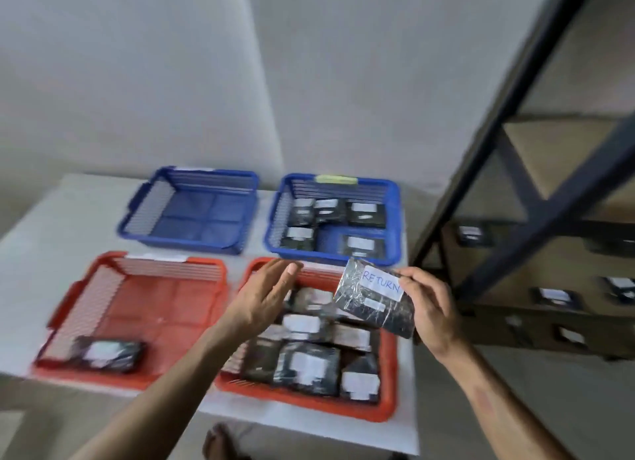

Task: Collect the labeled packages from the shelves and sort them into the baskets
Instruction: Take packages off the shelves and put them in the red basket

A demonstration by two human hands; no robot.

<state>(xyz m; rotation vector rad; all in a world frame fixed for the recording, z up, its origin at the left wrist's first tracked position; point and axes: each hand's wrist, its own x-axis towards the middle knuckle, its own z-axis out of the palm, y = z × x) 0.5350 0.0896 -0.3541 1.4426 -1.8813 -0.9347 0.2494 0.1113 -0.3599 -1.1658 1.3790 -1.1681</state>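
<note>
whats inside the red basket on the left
One black package with a white label lies in the left red basket, at its near edge. The label's writing is too blurred to read.

Two bare forearms and hands, no sleeves, no jewellery

The left hand [264,296] and the right hand [429,308] wear no gloves, rings or watch, and both forearms are uncovered up to the frame edge at 7 and 5 o'clock. The nails look short and plain. The right forearm [484,399] carries a faint reddish mark on its inner side. At 6 o'clock a bare foot [220,442] shows partly, blurred; if it has a sandal I cannot tell.
</note>
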